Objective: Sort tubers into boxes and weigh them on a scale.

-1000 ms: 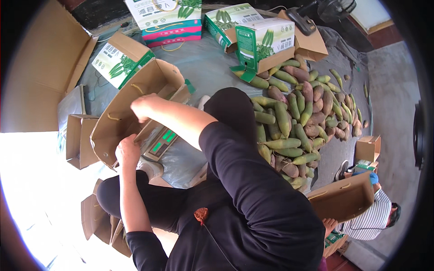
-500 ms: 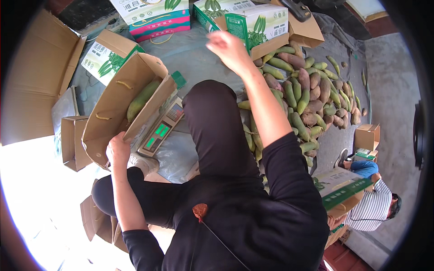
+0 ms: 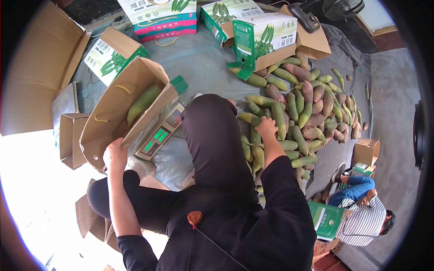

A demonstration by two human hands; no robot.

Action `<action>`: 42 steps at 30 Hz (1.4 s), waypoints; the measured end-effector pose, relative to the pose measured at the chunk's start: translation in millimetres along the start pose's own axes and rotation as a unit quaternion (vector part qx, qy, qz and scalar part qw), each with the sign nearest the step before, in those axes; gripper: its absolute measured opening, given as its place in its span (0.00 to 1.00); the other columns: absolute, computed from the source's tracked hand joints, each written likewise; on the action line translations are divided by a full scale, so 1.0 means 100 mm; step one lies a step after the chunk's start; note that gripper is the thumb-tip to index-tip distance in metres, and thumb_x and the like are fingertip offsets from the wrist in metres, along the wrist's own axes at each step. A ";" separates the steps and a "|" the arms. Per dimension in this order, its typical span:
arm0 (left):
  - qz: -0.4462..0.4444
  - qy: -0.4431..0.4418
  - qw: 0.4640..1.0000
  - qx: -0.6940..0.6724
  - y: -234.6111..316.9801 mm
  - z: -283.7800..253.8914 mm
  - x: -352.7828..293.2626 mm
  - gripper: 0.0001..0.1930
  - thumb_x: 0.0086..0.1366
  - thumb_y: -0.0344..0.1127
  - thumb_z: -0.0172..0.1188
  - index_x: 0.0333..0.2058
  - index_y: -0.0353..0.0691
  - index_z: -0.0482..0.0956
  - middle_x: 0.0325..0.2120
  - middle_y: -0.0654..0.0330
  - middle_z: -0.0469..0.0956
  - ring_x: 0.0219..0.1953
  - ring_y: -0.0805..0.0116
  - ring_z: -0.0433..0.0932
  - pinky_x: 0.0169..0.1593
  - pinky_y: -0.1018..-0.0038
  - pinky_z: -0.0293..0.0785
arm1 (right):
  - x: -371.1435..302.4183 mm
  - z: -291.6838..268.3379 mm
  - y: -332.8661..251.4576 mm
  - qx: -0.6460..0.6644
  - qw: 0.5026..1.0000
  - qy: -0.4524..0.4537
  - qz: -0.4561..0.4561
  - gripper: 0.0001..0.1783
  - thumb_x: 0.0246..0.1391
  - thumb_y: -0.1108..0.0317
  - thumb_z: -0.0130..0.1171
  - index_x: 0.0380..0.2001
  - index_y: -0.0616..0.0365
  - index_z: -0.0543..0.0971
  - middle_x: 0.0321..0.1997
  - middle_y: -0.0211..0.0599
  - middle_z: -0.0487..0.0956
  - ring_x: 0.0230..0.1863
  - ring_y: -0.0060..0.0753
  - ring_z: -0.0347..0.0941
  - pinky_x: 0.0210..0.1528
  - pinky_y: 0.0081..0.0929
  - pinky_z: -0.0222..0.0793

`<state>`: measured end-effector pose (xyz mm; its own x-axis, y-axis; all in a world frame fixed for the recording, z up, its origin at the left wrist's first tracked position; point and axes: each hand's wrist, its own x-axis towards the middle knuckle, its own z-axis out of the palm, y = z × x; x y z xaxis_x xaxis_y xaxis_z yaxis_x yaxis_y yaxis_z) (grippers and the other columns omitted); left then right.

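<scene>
My left hand (image 3: 115,156) is closed on the near edge of an open cardboard box (image 3: 100,128). Inside this box lies a large green radish (image 3: 143,105). The box rests on a digital scale (image 3: 168,124) with lit green displays. Over to the right, my right hand (image 3: 267,129) is in a big pile of green and reddish-brown radishes (image 3: 312,105). Its fingers curl over a green radish (image 3: 256,137) at the pile's near left side; the palm side is hidden.
Printed white-and-green cartons (image 3: 271,39) stand beyond the pile, with a dark handheld device (image 3: 305,18) on cardboard. A pink-and-blue box (image 3: 165,28) is at the back. Another carton (image 3: 107,58) stands behind the scale. A person in a striped shirt (image 3: 364,221) sits at lower right.
My right hand has come down from beside the far cartons to the radish pile. My left hand stays on the box edge. At right, the green carton near the other person has shifted.
</scene>
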<state>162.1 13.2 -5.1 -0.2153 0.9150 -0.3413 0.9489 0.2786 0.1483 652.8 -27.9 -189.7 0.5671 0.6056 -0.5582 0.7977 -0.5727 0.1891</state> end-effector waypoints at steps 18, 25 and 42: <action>0.036 0.015 0.999 -0.022 0.01 0.01 0.05 0.07 0.54 0.31 0.56 0.31 0.44 0.81 0.28 0.55 0.78 0.34 0.53 0.77 0.38 0.65 0.72 | 2.21 -0.71 -0.88 0.862 0.494 -0.072 0.091 0.44 0.50 0.38 0.54 0.62 0.53 0.56 0.66 0.37 0.56 0.63 0.37 0.55 0.58 0.43 0.52; 0.032 0.031 0.998 -0.042 0.13 -0.01 0.13 0.08 0.51 0.28 0.57 0.30 0.39 0.81 0.26 0.53 0.78 0.31 0.54 0.78 0.36 0.68 0.73 | 2.49 -0.73 -0.89 0.887 0.440 -0.110 0.089 0.26 0.44 0.40 0.62 0.41 0.42 0.71 0.35 0.17 0.73 0.34 0.18 0.62 0.36 0.23 0.52; 0.036 0.027 0.996 -0.080 0.14 -0.09 0.13 0.08 0.50 0.28 0.56 0.30 0.39 0.81 0.26 0.52 0.78 0.31 0.54 0.78 0.36 0.68 0.73 | 1.67 -2.56 -1.01 0.843 0.450 0.134 -0.264 0.17 0.55 0.74 0.55 0.48 0.60 0.71 0.43 0.32 0.76 0.41 0.24 0.72 0.43 0.22 0.68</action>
<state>170.9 31.6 1.1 -0.1641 0.9472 -0.2755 0.9140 0.2510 0.3186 719.9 272.3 -95.5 0.5754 0.8178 -0.0060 -0.3243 0.2215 -0.9197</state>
